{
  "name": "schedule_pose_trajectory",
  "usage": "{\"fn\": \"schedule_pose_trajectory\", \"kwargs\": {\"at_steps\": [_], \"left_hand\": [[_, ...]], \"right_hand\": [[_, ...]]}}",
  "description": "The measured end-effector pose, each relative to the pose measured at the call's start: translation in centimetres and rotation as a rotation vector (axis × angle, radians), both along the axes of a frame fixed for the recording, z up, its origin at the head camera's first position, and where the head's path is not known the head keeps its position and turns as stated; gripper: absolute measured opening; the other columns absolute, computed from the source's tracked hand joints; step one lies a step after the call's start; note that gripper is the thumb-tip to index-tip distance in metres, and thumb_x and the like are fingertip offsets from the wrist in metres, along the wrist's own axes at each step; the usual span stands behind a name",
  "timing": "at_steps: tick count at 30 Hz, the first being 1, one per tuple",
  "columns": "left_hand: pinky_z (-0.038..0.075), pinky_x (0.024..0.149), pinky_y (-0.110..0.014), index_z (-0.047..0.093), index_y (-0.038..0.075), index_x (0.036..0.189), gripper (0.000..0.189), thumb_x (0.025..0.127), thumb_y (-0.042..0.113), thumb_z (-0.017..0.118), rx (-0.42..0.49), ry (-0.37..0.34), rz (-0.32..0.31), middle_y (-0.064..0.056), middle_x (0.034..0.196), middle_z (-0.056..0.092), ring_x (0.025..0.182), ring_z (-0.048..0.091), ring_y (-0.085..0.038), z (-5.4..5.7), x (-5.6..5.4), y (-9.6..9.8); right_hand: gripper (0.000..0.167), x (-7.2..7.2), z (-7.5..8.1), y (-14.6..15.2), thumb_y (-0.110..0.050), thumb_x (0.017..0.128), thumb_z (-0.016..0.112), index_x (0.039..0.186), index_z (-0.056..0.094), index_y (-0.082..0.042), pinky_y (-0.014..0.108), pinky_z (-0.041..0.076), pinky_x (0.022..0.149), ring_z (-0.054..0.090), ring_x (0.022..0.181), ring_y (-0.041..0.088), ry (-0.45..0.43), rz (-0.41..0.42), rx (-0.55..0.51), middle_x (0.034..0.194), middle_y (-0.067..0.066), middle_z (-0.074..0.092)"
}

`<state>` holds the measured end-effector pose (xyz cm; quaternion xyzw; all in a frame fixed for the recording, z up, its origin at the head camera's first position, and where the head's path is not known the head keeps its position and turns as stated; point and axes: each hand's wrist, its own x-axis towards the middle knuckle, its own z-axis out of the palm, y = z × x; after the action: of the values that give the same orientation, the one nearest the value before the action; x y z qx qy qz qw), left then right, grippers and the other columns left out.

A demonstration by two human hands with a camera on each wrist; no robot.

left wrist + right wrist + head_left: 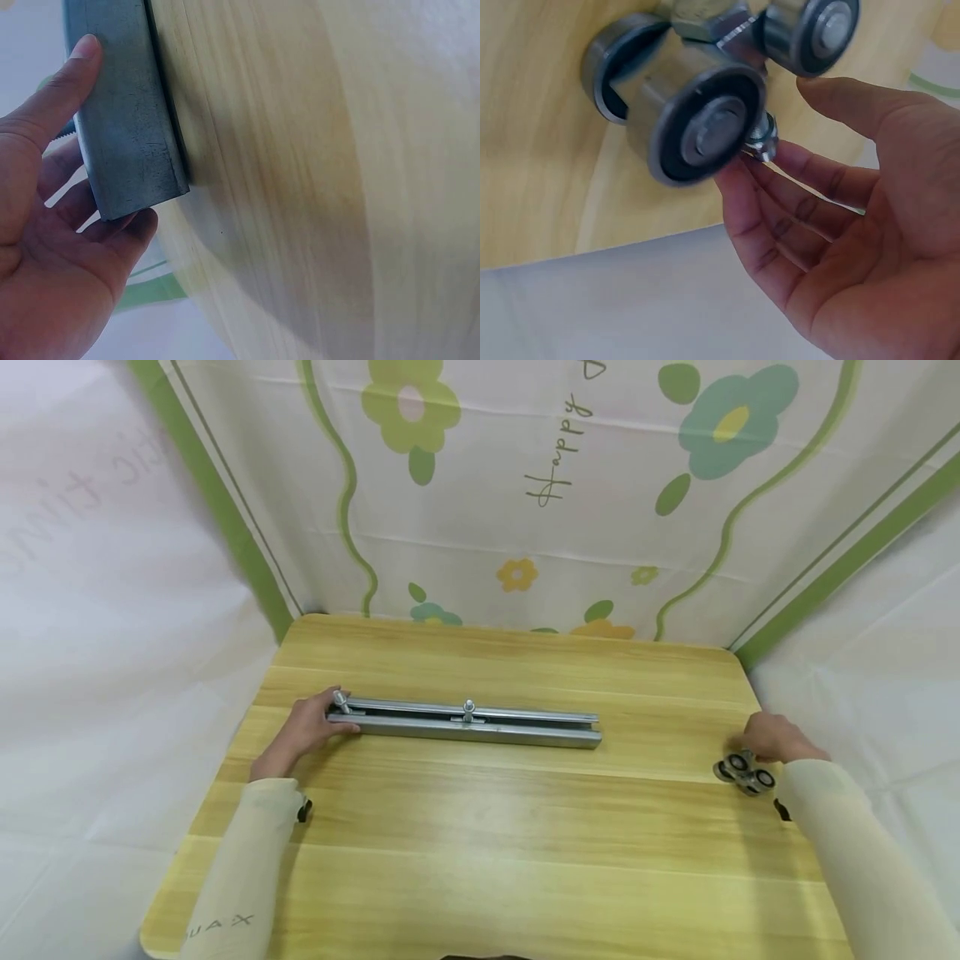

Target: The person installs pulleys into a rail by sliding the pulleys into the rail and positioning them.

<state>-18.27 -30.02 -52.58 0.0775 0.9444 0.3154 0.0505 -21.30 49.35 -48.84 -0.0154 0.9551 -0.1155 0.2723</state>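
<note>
A grey metal channel rail point(480, 730) with a slot along its top lies across the table. My left hand point(307, 727) grips its left end. In the left wrist view, the thumb of the left hand point(56, 247) lies on the rail's side face point(124, 112), with fingers at its end and far side. Two bolts stand up from the slot: one bolt point(342, 702) by the left hand, another bolt point(468, 710) near the middle. At the right, my right hand point(780, 739) holds a roller trolley point(746, 772). Up close, the roller trolley point(712, 135) shows several wheels and a threaded bolt among the fingers.
The rail rests on a wooden table point(480, 843) with rounded corners. Its right edge lies close to the right hand. A white curtain point(465, 502) with printed flowers hangs behind, and further white cloth point(112, 693) hangs on both sides.
</note>
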Motion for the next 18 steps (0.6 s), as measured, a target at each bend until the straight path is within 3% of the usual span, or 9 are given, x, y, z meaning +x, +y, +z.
{"fn": "schedule_pose_trajectory", "kwargs": {"at_steps": [11, 18], "left_hand": [[0.042, 0.112, -0.069, 0.056, -0.009, 0.144, 0.071, 0.089, 0.022, 0.088, 0.003, 0.011, -0.002, -0.034, 0.144, 0.059, 0.135, 0.052, -0.056, 0.0, 0.0, 0.0], [0.040, 0.114, -0.069, 0.055, -0.008, 0.146, 0.071, 0.090, 0.023, 0.087, 0.006, -0.003, 0.004, -0.034, 0.147, 0.055, 0.138, 0.049, -0.056, -0.2, 0.0, 0.0]], "right_hand": [[0.033, 0.5, -1.1, 0.3, -0.015, 0.089, 0.058, 0.057, 0.050, -0.020, 0.033, 0.043, 0.057, 0.053, 0.054, 0.019, 0.102, -0.018, 0.011, 0.054, -0.002, 0.054], [0.043, 0.6, -1.5, 0.9, -0.019, 0.093, 0.062, 0.053, 0.047, -0.023, 0.031, 0.040, 0.055, 0.048, 0.052, 0.015, 0.177, 0.011, 0.012, 0.050, -0.006, 0.050]]}}
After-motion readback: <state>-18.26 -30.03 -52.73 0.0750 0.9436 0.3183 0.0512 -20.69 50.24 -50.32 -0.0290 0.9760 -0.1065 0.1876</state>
